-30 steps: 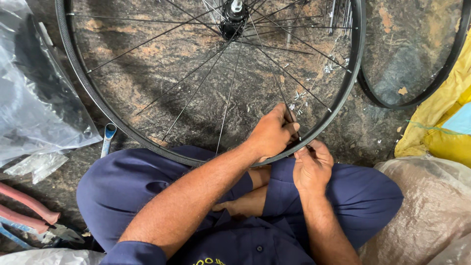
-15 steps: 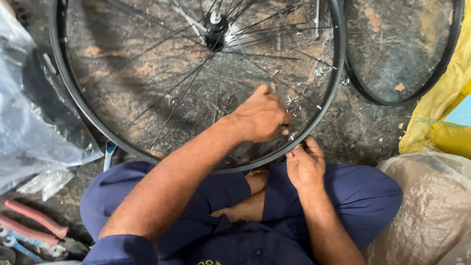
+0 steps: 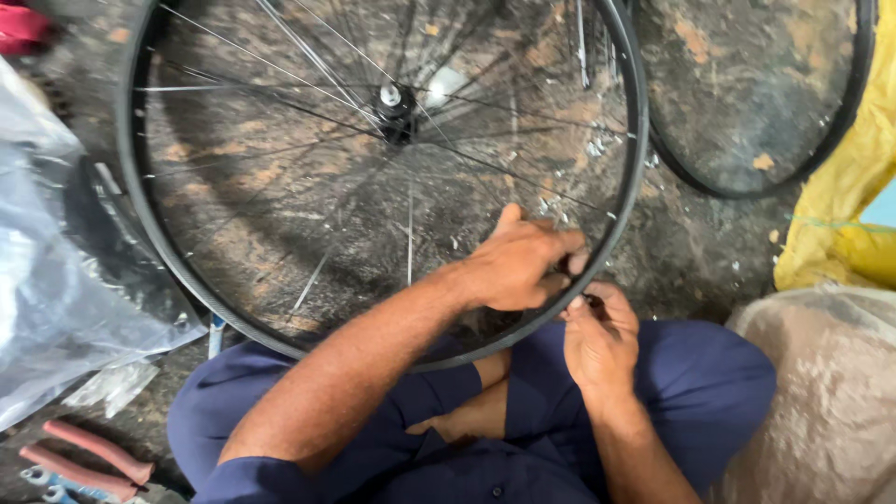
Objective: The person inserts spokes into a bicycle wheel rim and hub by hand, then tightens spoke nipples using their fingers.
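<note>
Down at the near edge, the person sits cross-legged in dark blue cloth, knees spread, a bicycle wheel (image 3: 383, 177) propped across the lap. The right hand (image 3: 599, 338) sits just outside the black rim (image 3: 627, 187), fingers curled tight and pinched on something small right at the rim's edge; what it is, too small to tell. The left hand (image 3: 518, 266) reaches in through the wheel from the inside, fingers closed on a thin spoke (image 3: 551, 210) just where it meets the rim. The two hands sit close together, almost touching, with the rim between them.

Low on the left, pliers (image 3: 89, 459) with worn red grips lie on the ground beside crumpled clear plastic sheeting (image 3: 56, 299), glossy and wrinkled. On the right, a coarse pale sack (image 3: 826, 401), woven and dusty.

Moving up: thin silver spokes fan out from a dark metal hub (image 3: 397, 101) at the wheel's centre. The floor (image 3: 719, 252) beneath is rough concrete, dark and grimy, blotched with rusty orange patches. Farther back on the right, a second black rim (image 3: 845, 121) lies flat on it, and a bright yellow sack (image 3: 863, 205) bunches at the edge.
</note>
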